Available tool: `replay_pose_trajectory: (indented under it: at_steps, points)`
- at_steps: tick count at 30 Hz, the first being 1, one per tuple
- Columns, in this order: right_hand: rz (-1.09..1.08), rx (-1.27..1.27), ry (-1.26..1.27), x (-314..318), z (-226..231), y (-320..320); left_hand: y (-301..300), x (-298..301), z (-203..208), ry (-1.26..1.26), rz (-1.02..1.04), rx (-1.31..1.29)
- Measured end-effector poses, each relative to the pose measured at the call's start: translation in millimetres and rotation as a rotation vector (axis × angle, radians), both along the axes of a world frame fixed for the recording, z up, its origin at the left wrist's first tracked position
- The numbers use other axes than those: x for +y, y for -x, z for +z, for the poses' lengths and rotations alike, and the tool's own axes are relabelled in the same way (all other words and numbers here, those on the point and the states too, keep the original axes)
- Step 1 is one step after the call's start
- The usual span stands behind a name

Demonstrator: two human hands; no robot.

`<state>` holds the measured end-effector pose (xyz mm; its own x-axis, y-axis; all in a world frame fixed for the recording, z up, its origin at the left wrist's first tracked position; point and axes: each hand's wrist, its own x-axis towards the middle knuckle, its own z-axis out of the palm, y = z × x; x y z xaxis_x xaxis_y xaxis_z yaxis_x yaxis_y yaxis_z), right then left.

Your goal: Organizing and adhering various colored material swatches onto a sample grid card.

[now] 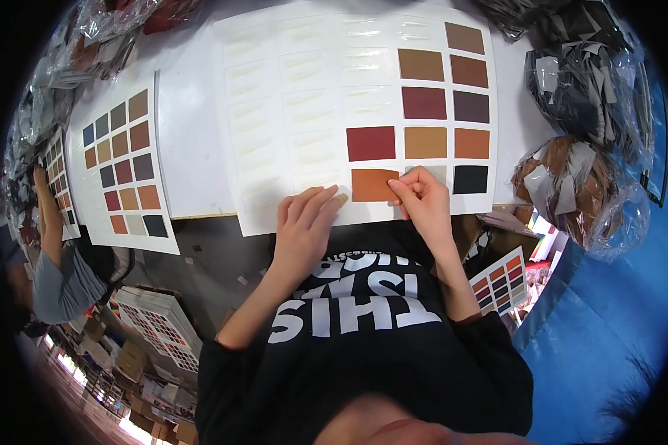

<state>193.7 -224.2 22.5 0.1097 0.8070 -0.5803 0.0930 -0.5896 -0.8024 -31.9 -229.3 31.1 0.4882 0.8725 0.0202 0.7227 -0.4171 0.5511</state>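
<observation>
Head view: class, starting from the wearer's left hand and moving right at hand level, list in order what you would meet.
Left hand → orange swatch → right hand → black swatch → clear plastic bag of brown and grey pieces.

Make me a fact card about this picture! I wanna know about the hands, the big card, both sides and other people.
Left hand: left of the orange swatch
Right hand: at that swatch's right edge
Big white card: right column filled, pale streaks leftward
Left side: smaller-looking swatch card
Right side: brown pieces in clear plastic
Other people: grey sleeve, far left
</observation>
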Motion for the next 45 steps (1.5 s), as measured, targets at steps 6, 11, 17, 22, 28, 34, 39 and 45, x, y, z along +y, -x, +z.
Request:
replay_pose_trajectory:
  at_steps: [6, 11, 17, 22, 28, 34, 39, 45]
  points:
    - [0.001, -0.01, 0.026, 2, -1, 3, -5, 0, -2, -0.004, -0.077, -0.004]
    - [-0.015, -0.024, 0.013, 2, 1, 5, -7, 0, -5, 0.015, -0.131, 0.055]
    - [0.141, -0.331, -0.024, 6, 2, 7, -12, 0, -7, -0.009, -0.149, 0.119]
    - [0.184, -0.635, -0.077, 12, 19, -12, -37, 15, -3, 0.04, -0.246, 0.088]
    - [0.0, -1.045, -0.411, 20, 15, -70, -44, 26, -6, 0.012, -0.34, 0.01]
    - [-0.139, -0.854, -0.327, 31, -2, -83, -27, 60, -10, -0.035, -0.454, -0.046]
    - [-0.167, -0.757, -0.296, 26, -5, -83, 21, 201, 44, -0.606, -0.007, -0.082]
    - [-0.17, -0.809, -0.528, 50, 8, -61, 30, 312, 86, -0.839, 0.066, -0.133]
